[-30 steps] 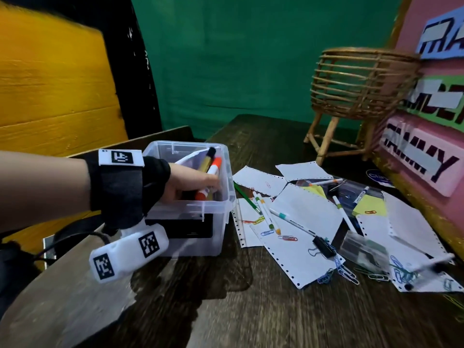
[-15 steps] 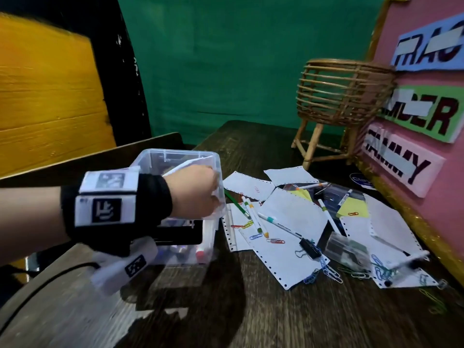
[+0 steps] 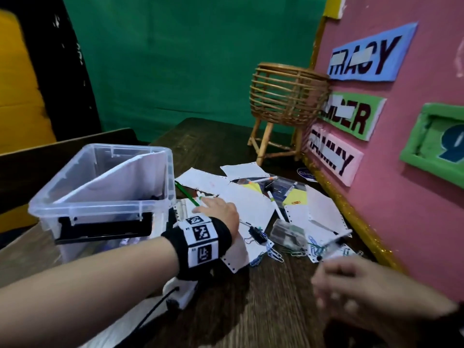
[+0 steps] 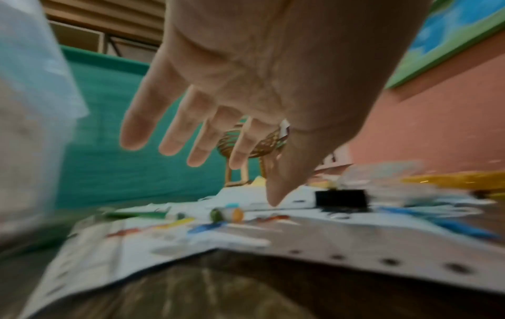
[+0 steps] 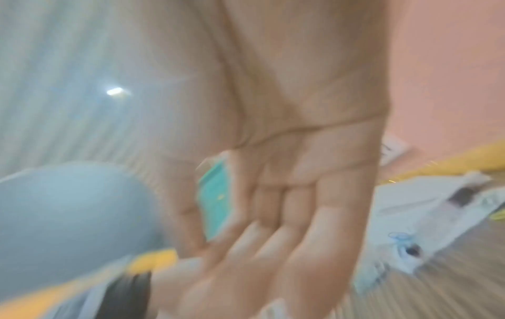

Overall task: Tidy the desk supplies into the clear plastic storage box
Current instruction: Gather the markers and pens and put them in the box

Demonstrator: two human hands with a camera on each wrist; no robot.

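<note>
The clear plastic storage box [image 3: 100,204] stands at the left of the dark table with a white sheet [image 3: 130,179] leaning inside it. My left hand [image 3: 216,209] hovers just right of the box, fingers spread and empty, above a green pencil [image 3: 187,194] and several pens [image 4: 226,214] lying on white papers [image 3: 251,204]. A black binder clip [image 3: 256,234] lies just right of the wrist. My right hand [image 3: 371,287] is blurred at the lower right, palm open and empty, near a black-capped marker [image 3: 331,243] and paper clips [image 3: 276,254].
A small clear case [image 3: 288,232], yellow sticky notes [image 3: 296,197] and a white marker [image 3: 276,204] lie among the papers. A rattan basket stand [image 3: 286,96] stands at the back. A pink board [image 3: 401,172] with name labels walls the right side.
My left hand has come out of the box, leaving the markers inside, and moved right over the papers. My right hand has come into view at the lower right.
</note>
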